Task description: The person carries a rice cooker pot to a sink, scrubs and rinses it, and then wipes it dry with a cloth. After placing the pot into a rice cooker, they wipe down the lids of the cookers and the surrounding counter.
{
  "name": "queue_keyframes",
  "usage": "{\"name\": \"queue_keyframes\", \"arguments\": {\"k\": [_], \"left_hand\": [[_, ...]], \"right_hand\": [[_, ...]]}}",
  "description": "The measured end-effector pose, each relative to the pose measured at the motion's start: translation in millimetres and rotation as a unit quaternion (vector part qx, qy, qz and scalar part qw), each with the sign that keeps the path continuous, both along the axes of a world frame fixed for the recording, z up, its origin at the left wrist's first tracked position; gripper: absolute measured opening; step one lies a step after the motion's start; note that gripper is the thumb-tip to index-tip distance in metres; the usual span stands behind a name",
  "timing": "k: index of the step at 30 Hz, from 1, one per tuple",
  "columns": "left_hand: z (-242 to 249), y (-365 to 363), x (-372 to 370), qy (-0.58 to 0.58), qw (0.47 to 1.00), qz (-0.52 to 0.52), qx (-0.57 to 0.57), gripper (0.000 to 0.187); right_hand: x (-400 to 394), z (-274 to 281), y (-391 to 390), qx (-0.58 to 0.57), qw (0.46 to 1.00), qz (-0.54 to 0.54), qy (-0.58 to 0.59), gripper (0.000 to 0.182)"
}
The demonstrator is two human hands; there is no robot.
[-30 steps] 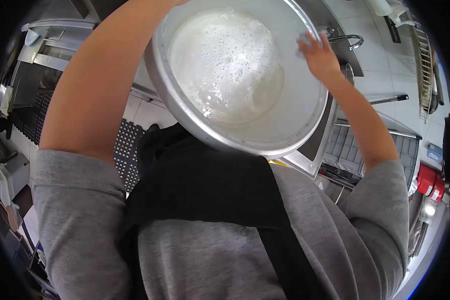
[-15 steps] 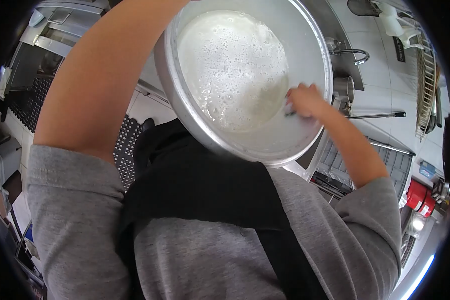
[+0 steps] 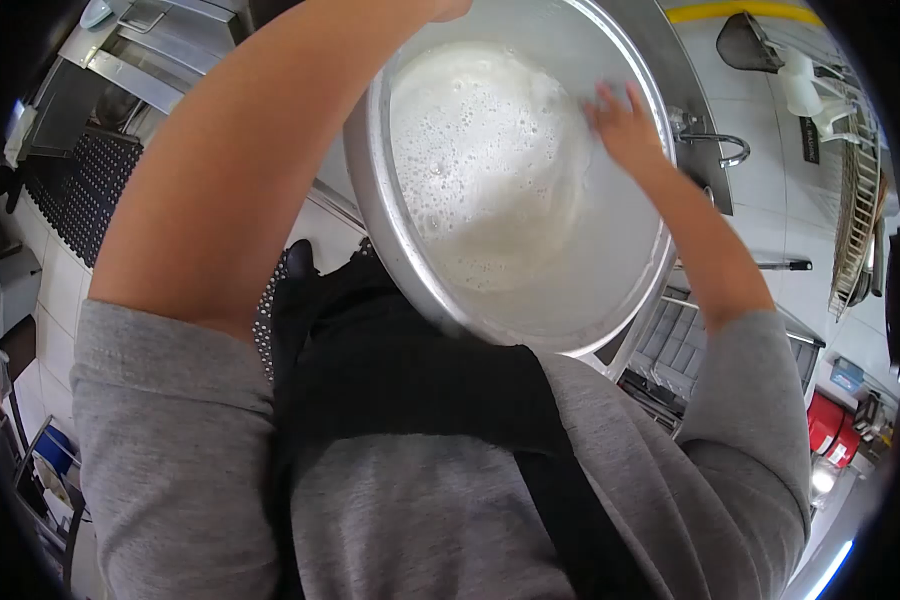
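A large round metal pot (image 3: 545,338) leans tilted against my front, holding cloudy water with white suds (image 3: 480,150). My right hand (image 3: 625,130) is inside it, near the right inner wall above the water's edge. Its fingers look spread and are blurred by motion; I see nothing held in them. My left arm reaches over the pot's left side. Of my left hand (image 3: 455,8) only a sliver shows at the top edge of the view, by the far rim, and its fingers are hidden.
Right of the pot are a steel sink edge with a curved faucet (image 3: 725,150), a wire rack (image 3: 855,220) and a mesh strainer (image 3: 745,45). A grey dish rack (image 3: 665,345) stands below. A perforated black mat (image 3: 85,200) lies on the tiled floor at left.
My right hand has moved up along the pot's inner wall, its fingers going from curled to spread. The pot sits slightly further right and lower in view.
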State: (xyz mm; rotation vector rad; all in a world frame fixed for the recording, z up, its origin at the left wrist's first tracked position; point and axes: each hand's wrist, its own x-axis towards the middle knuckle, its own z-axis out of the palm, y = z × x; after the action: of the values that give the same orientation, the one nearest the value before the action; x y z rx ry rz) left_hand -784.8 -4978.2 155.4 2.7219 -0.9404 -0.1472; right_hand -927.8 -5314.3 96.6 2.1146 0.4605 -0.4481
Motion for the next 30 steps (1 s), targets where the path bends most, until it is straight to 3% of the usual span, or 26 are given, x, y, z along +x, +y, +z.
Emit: {"name": "queue_keyframes", "arguments": {"k": [1, 2, 4, 6, 8, 9, 11, 13, 15, 17, 20, 22, 24, 27, 29, 30], "left_hand": [[4, 2, -2, -0.003, 1.0, 0.005, -0.001, 0.058], [7, 3, -4, 0.014, 1.0, 0.003, 0.003, 0.058], [6, 3, -3, 0.029, 1.0, -0.001, 0.002, 0.058], [-6, 1, 2, 0.019, 0.999, 0.002, -0.038, 0.057], [4, 7, -12, 0.015, 0.999, 0.002, -0.05, 0.056], [8, 9, -16, 0.019, 0.998, 0.008, -0.063, 0.056], [-4, 0, -3, 0.036, 0.998, 0.014, -0.049, 0.055], [-8, -1, -3, 0.047, 0.996, 0.018, -0.074, 0.056], [-20, -6, -5, 0.045, 0.994, 0.049, -0.092, 0.053], [-9, -3, -11, 0.065, 0.995, 0.046, -0.052, 0.059], [-13, -1, -8, 0.081, 0.993, 0.035, -0.072, 0.062], [-20, -2, -8, 0.066, 0.993, 0.038, -0.087, 0.063], [-26, -4, -8, 0.056, 0.992, 0.041, -0.102, 0.065], [-25, -6, -4, 0.03, 0.995, 0.037, -0.092, 0.065], [-25, -6, -3, 0.037, 0.994, 0.047, -0.09, 0.066], [-19, -7, -4, 0.034, 0.994, 0.05, -0.086, 0.066]], "right_hand": [[31, 14, 4, -0.017, 0.994, 0.108, -0.026, 0.048], [47, 24, 13, -0.019, 0.993, 0.112, -0.028, 0.048], [65, 37, 30, 0.014, 0.971, 0.232, -0.062, 0.048], [35, 2, -23, 0.153, 0.971, 0.146, -0.11, 0.041], [-25, 21, -20, 0.055, 0.992, -0.035, 0.111, 0.034], [-35, 56, 18, 0.069, 0.944, -0.142, 0.29, 0.031], [-29, 64, 25, 0.046, 0.951, -0.136, 0.275, 0.034], [15, 24, -26, 0.117, 0.992, 0.034, 0.034, 0.044], [87, 18, 13, 0.282, 0.939, 0.196, -0.035, 0.053], [115, 45, 99, 0.077, 0.923, 0.377, -0.007, 0.054], [104, 51, 78, 0.093, 0.932, 0.343, -0.072, 0.053], [56, 56, 29, 0.077, 0.979, 0.176, -0.071, 0.051], [0, 30, -34, 0.114, 0.993, 0.011, 0.001, 0.05], [-8, 26, -15, 0.052, 0.995, -0.069, 0.042, 0.047], [29, 9, -2, -0.043, 0.993, 0.108, -0.013, 0.044], [54, 4, 11, -0.02, 0.987, 0.157, -0.021, 0.042]]}}
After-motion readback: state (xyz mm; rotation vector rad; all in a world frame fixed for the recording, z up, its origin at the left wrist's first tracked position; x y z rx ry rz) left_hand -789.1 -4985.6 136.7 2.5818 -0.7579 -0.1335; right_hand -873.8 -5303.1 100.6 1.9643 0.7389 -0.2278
